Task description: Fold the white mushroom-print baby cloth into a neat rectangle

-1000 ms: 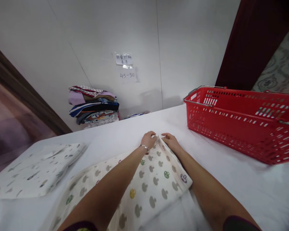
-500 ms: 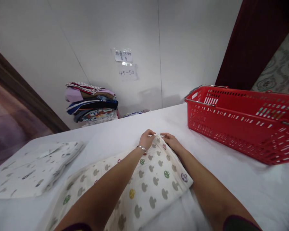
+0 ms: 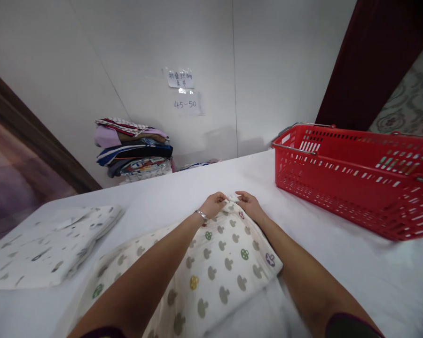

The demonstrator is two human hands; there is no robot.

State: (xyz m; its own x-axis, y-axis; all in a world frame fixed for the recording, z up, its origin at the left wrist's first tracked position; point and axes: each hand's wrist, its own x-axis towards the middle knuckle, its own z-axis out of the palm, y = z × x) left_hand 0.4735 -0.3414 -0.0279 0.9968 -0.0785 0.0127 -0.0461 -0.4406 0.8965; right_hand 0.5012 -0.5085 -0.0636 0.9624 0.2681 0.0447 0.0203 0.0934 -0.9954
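Observation:
A white cloth (image 3: pixel 215 272) printed with grey, green, yellow and purple mushrooms lies folded in front of me on the table. At its far corner, my left hand (image 3: pixel 214 205) pinches the edge between thumb and fingers; a silver bracelet circles that wrist. My right hand (image 3: pixel 248 205) grips the same corner from the other side, close to the left one. Between the two hands the cloth is bunched up a little. My left forearm covers part of the cloth's left side.
Another folded white cloth (image 3: pixel 45 249) with dark marks lies at the left. A red plastic basket (image 3: pixel 338 188) with metal handles stands at the right. Behind the white table (image 3: pixel 239 171), folded fabrics (image 3: pixel 134 148) are piled by the wall, which carries paper signs (image 3: pixel 185 103).
The cloth's far corner has become more bunched between my hands. My left hand and forearm have shifted slightly to the left.

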